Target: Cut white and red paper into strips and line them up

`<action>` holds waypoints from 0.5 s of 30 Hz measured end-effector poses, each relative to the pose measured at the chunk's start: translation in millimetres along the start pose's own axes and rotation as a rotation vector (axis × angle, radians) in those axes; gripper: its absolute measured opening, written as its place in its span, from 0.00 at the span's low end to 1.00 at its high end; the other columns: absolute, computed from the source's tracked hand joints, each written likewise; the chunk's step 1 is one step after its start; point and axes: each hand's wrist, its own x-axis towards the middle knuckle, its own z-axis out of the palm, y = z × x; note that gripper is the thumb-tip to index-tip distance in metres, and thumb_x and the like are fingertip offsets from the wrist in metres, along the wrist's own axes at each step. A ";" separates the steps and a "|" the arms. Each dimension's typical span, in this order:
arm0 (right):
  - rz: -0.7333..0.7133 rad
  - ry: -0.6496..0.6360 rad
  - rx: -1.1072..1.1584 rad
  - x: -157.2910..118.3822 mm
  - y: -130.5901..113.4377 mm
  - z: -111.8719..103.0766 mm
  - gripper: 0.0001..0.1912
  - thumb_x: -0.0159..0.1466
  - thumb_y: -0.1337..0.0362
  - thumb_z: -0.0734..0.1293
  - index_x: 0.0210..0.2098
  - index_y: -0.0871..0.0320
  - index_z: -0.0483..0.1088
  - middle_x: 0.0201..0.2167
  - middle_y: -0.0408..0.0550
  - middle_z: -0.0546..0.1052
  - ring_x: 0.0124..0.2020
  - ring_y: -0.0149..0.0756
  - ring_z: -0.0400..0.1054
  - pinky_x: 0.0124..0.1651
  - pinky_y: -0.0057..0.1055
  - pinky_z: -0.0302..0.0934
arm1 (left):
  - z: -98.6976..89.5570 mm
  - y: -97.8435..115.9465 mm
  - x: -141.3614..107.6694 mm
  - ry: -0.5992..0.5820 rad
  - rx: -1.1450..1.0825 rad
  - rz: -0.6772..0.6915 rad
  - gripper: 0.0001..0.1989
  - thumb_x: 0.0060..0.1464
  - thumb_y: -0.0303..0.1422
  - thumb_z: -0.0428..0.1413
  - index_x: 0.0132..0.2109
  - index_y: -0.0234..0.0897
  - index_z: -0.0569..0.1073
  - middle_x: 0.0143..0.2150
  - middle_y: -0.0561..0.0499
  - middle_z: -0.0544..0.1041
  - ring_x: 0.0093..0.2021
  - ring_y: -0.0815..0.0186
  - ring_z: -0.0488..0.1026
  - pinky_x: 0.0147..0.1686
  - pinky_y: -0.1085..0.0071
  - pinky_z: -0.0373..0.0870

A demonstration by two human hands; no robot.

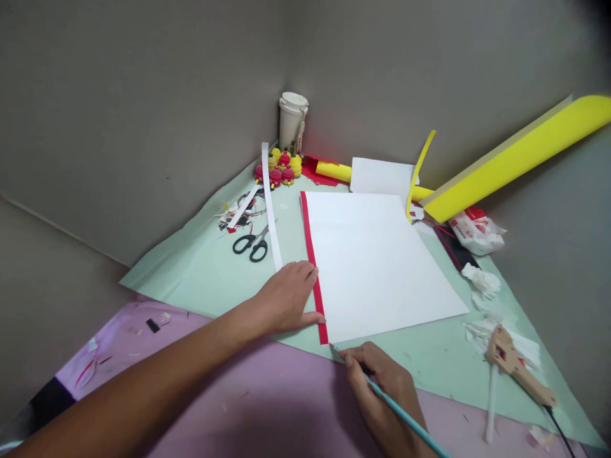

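At the left edge of the white paper (377, 257), the left hand (285, 296) lies open on a red strip (308, 235); the right hand (391, 385) grips a blue tool (405, 416).

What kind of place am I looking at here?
Probably an indoor craft corner: there are black-handled scissors, a glue gun and a white sheet with a red strip along one edge.
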 end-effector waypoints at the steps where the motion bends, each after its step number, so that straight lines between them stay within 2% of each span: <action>1: -0.004 -0.002 0.003 -0.5 0.8 0.6 0.13 0.66 0.63 0.59 0.31 0.54 0.75 0.25 0.44 0.77 0.25 0.34 0.73 0.27 0.25 0.63 | -0.4 0.2 0.1 -0.004 0.004 0.000 0.38 0.51 0.54 0.57 0.59 0.30 0.62 0.59 0.35 0.67 0.60 0.46 0.63 0.56 0.55 0.60; 6: 0.022 -0.012 0.013 -0.3 2.3 1.5 0.13 0.66 0.63 0.60 0.30 0.55 0.74 0.25 0.44 0.76 0.26 0.34 0.73 0.28 0.25 0.64 | -1.0 1.2 0.6 -0.008 0.012 0.002 0.37 0.51 0.54 0.57 0.58 0.30 0.63 0.59 0.34 0.68 0.60 0.46 0.63 0.56 0.56 0.60; 10: 0.012 0.001 0.028 -1.6 -4.2 -14.3 0.12 0.66 0.62 0.61 0.33 0.53 0.76 0.25 0.43 0.77 0.26 0.34 0.73 0.28 0.25 0.64 | 1.0 0.1 -0.3 0.005 -0.001 -0.002 0.37 0.51 0.54 0.57 0.59 0.33 0.63 0.59 0.36 0.68 0.60 0.46 0.63 0.56 0.56 0.61; 13: 0.000 0.079 0.080 -3.8 -8.3 -28.0 0.11 0.68 0.62 0.61 0.38 0.52 0.76 0.28 0.45 0.78 0.28 0.35 0.74 0.29 0.26 0.66 | 2.8 -1.9 -1.8 0.035 -0.036 0.002 0.37 0.51 0.54 0.58 0.59 0.34 0.63 0.59 0.36 0.68 0.60 0.46 0.63 0.55 0.55 0.61; 15: -0.076 0.159 0.089 -2.8 -6.5 -28.1 0.11 0.69 0.64 0.60 0.43 0.52 0.75 0.32 0.47 0.79 0.31 0.36 0.75 0.33 0.28 0.68 | 3.1 -3.3 -2.3 0.063 -0.064 0.007 0.35 0.52 0.53 0.58 0.59 0.34 0.64 0.58 0.36 0.68 0.60 0.47 0.63 0.55 0.55 0.62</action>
